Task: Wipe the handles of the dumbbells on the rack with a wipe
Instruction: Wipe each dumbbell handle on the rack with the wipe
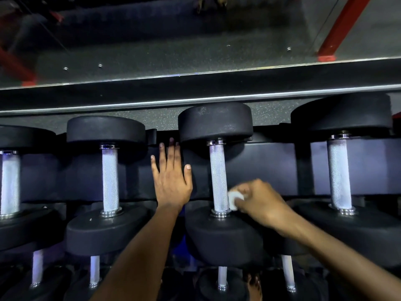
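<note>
Several black dumbbells with knurled silver handles lie side by side on the top tier of a dark rack (271,166). My right hand (258,200) pinches a small white wipe (234,199) against the lower right side of the middle dumbbell's handle (218,172), close to its near weight head. My left hand (171,181) lies flat with spread, straight fingers on the rack's dark panel, in the gap between that dumbbell and the one to its left, whose handle (110,179) is bare.
Another dumbbell handle (338,172) stands to the right and one (9,181) at the far left. A lower tier holds more dumbbells (94,270). Behind the rack runs a mirror edge (195,74) with red frame legs (338,29) reflected.
</note>
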Demonstrator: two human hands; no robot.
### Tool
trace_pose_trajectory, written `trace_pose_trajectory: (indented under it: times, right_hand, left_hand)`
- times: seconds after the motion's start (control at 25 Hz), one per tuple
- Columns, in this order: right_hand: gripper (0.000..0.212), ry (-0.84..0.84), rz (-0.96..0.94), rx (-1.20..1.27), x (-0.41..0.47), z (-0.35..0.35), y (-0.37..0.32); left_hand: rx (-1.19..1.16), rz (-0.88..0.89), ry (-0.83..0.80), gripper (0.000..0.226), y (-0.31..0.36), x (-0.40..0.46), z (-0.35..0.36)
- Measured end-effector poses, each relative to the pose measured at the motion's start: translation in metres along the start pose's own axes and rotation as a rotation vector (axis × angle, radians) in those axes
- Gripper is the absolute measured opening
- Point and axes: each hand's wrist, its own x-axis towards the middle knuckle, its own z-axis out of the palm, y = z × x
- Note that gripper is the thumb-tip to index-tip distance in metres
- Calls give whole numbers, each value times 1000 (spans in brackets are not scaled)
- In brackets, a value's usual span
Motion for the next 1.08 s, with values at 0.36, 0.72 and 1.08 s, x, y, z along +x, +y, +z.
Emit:
trace_pose_trajectory:
  times: [0.36,0.72,1.08]
  right_hand:
    - [47,34,-1293,-976,30,-29,42]
    - [41,-108,-1455,-1182,50,-28,20]
    - [31,-242,-813,-1404,50,3,-62]
  left_hand:
    - [-6,11,2,62,-1,-2,2]
    - [-36,19,27,62,1,-2,1]
    - [-33,18,12,64,-1,-1,1]
